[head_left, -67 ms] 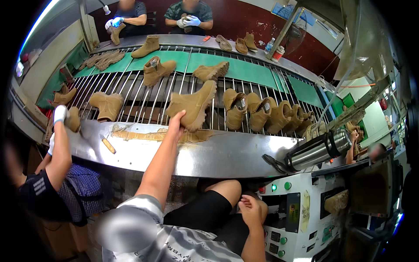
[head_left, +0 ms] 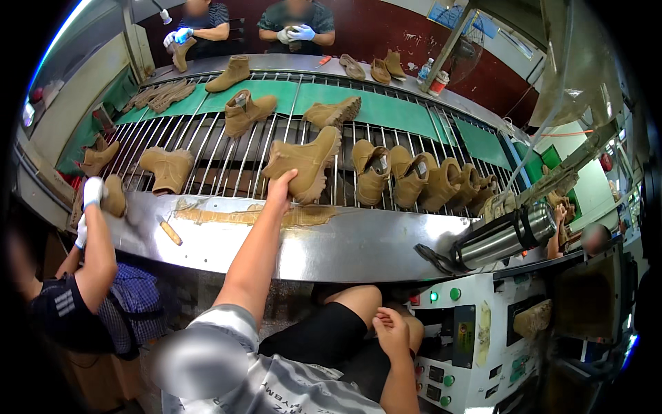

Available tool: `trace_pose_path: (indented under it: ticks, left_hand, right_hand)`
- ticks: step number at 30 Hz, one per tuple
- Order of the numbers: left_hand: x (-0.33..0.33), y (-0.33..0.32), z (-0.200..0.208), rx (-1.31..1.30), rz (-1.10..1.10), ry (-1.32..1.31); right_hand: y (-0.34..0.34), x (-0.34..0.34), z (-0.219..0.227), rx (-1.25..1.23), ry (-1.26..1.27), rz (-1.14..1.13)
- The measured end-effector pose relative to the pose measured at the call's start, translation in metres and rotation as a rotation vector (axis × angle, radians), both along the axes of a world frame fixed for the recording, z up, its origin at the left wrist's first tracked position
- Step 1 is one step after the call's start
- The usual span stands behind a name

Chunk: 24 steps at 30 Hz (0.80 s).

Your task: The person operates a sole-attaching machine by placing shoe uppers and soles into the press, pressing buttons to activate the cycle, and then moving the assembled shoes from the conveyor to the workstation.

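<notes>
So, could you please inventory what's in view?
Barred metal rack: one, silver, centre
Held ankle boot: one, tan, over rack
Other ankle boots: eight plus, tan, on rack
Flat metal ledge: one, silver, near
Cylindrical steel flask: one, silver, ledge's right
Slim tool: one, yellow handle, ledge's left
Boxy control panel: one, white, lower right
Co-workers: three or more, dark tops, beyond and left
Left hand: one, bare, on boot
Right hand: one, bare, at lap

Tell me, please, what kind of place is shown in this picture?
Likely a shoe workshop or factory: tan boots are spread along a metal-bar rack, a gloved person across it holds another boot, and a white control panel stands at the near side.
</notes>
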<state>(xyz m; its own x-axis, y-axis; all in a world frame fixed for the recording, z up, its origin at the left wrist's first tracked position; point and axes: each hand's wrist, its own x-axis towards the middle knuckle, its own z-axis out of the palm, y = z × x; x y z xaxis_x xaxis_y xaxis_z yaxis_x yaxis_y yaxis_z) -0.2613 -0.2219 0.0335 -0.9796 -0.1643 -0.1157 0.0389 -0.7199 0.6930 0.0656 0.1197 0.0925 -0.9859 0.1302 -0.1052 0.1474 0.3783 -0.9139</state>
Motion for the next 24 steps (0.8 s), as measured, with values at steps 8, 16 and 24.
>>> trace_pose_path:
  ticks: [8,16,24]
  left_hand:
    - [-0.04,0.117,-0.013,-1.23,0.341,-0.1]
    - [-0.083,0.015,-0.041,-1.171,-0.201,0.404]
    - [-0.311,0.051,-0.042,-2.008,0.246,0.337]
  right_hand:
    - [-0.047,-0.091,-0.027,-0.018,0.09,0.006]
    - [-0.078,-0.158,-0.079,0.085,0.332,-0.017]
    - [-0.085,-0.181,-0.101,0.096,0.305,0.07]
